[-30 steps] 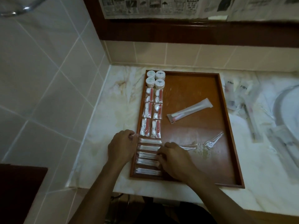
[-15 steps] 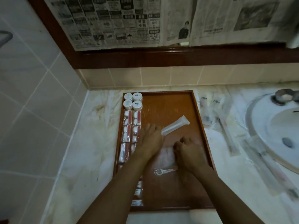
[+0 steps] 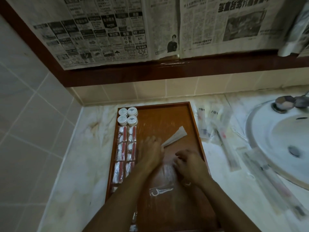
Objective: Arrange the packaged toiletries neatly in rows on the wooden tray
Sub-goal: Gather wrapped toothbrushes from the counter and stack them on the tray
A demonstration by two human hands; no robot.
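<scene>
Both hands have hardly shifted: left hand (image 3: pixel 151 152) pinches the flat white sachet (image 3: pixel 173 136), right hand (image 3: pixel 189 162) curls on crinkly clear wrap (image 3: pixel 167 174). Glossy wooden tray (image 3: pixel 196 128) sits on the marble desk (image 3: pixel 70 164).

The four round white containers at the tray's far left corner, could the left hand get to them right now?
Probably yes: the left hand lies just short of the round containers, with only flat red-and-white packets between, nothing standing in the way.

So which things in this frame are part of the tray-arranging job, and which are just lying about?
Part of the job:
- wooden tray
- round white tubs
- red-and-white sachets
- long white packet, at the left hand
- clear packet
- right hand
- wrapped packets on the counter

Lying about:
- sink
- newspaper
</scene>
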